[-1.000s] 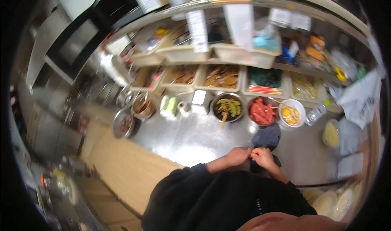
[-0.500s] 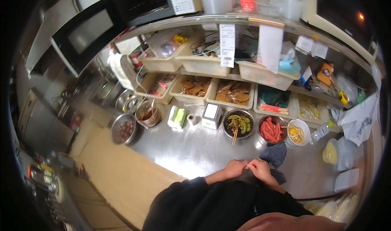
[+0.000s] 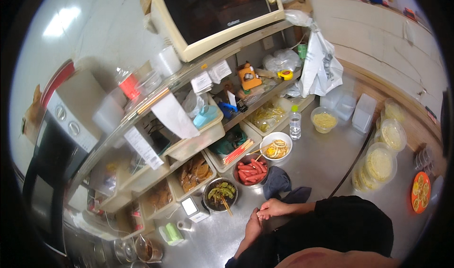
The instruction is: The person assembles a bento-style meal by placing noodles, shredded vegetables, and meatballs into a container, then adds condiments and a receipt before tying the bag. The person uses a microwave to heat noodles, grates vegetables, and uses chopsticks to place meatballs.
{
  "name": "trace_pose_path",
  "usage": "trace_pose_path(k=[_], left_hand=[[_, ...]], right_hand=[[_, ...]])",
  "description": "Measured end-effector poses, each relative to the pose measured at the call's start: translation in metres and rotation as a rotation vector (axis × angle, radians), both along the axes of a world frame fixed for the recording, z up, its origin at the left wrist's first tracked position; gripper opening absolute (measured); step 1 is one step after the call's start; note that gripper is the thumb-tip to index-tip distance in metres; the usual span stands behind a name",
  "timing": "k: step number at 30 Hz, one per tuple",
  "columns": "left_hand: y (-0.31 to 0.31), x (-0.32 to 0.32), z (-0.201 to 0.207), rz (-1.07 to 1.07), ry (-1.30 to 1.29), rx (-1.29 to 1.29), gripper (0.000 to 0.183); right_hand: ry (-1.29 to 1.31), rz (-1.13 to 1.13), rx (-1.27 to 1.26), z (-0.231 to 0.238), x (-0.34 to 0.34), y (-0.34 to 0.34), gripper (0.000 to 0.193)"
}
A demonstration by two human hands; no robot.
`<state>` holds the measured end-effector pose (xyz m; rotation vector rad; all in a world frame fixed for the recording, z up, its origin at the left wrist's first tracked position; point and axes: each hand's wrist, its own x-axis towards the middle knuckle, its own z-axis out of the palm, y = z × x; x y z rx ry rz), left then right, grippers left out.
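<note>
My left hand (image 3: pixel 253 226) and my right hand (image 3: pixel 275 208) meet over the near part of the steel counter (image 3: pixel 312 173). Their fingers are curled, with the fingertips pinched together. Whatever may be between them is too small to make out. Just beyond my right hand lies a crumpled dark grey cloth (image 3: pixel 277 181). Behind the cloth, red sausages (image 3: pixel 251 172) fill a metal bowl. To its left, green vegetables (image 3: pixel 221 192) sit in another metal bowl with wooden chopsticks (image 3: pixel 227 205). A white bowl (image 3: pixel 279 160) farther back contains yellowish and white strips.
A small water bottle (image 3: pixel 295 125) stands by the white bowl. Stacked lidded tubs (image 3: pixel 381 165) and an orange plate (image 3: pixel 420 211) of round pieces are on the right. Shelves with plastic bins (image 3: pixel 196 142) line the back, under a microwave (image 3: pixel 217 15). A napkin dispenser (image 3: pixel 195 210) stands left.
My view has swung to the right, bringing the stacked tubs and the orange plate into sight. My hands stay together, fingertips touching, by the cloth.
</note>
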<state>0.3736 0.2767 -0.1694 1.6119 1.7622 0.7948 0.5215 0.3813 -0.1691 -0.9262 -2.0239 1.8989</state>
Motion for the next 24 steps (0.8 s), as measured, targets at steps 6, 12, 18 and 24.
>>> trace_pose_path(k=[6,12,18,24], left_hand=[[0.009,0.011,0.006,-0.056,-0.094,0.131,0.049],[0.011,0.022,0.010,-0.066,-0.011,-0.042,0.023],[0.013,0.024,0.001,0.020,0.219,0.092,0.020],[0.011,0.032,0.007,0.125,0.396,0.022,0.031]], right_hand=[[0.197,-0.016,-0.075,0.015,0.014,0.004,0.025],[-0.074,0.074,0.202,-0.002,0.023,0.015,0.029],[-0.063,0.044,0.442,-0.015,0.027,0.029,0.033],[-0.050,-0.042,0.437,0.002,0.038,0.044,0.029]])
